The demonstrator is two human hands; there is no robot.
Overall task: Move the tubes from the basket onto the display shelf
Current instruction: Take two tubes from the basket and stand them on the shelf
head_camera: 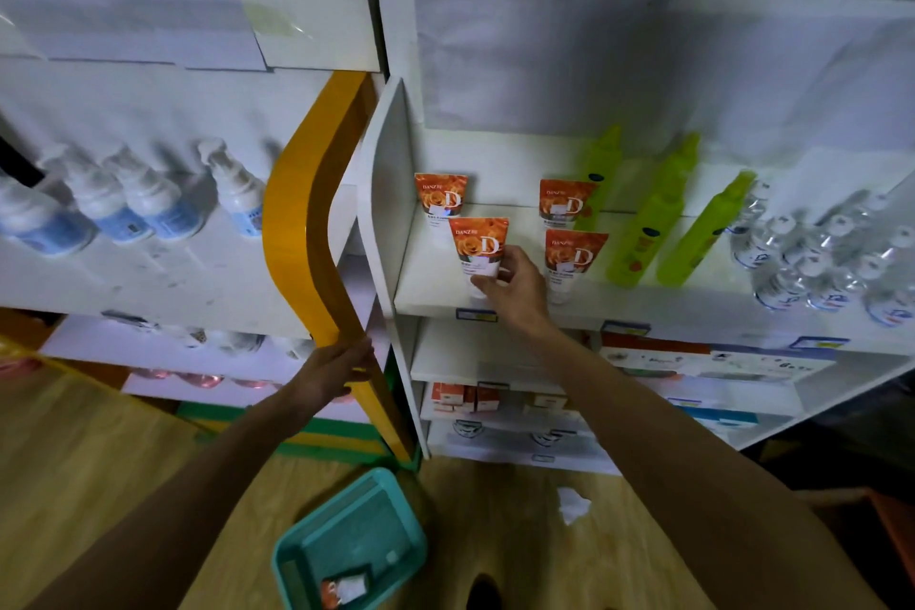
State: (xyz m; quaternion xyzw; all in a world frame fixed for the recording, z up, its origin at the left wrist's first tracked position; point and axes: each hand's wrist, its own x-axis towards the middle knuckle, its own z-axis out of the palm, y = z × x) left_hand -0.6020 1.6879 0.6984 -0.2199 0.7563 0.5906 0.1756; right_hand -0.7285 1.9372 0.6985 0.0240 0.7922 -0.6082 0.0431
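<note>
My right hand [515, 285] grips the white lower end of an orange-and-white tube [478, 245], which stands cap down on the white display shelf [431, 292]. Three more tubes of the same kind stand there: one behind at the left [440, 194], one at the back right [564, 203] and one at the front right [574, 258]. My left hand [336, 369] clasps the orange edge panel [307, 233] of the neighbouring shelf unit. On the floor below lies a teal basket [346, 535] with one tube [344, 587] lying in it.
Green spray bottles [643, 223] and several clear bottles [817, 258] fill the same shelf to the right. White pump bottles [148, 203] stand on the left unit. Boxes [465, 396] line lower shelves. A crumpled white scrap [572, 503] lies on the wooden floor.
</note>
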